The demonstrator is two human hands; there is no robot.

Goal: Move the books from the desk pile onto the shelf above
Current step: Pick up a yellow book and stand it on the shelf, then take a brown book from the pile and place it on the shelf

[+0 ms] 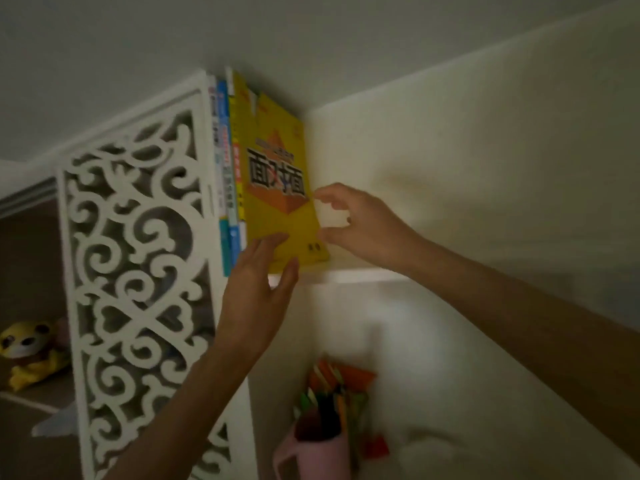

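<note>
Yellow softcover workbook (277, 174) upright on shelf (346, 274): judged light and floppy. Left hand (256, 289) presses flat-fingered below; right hand (356, 223), grip loosely curled, touches its outer edge, clasping nothing.

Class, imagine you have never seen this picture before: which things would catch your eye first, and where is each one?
First comes the yellow book, standing upright on the white shelf at the right end of a short row of books. Both hands reach up to it: the left hand lies flat against its lower cover, while the right hand touches its right edge. To the left stands a white carved panel with swirling cut-outs.
</note>
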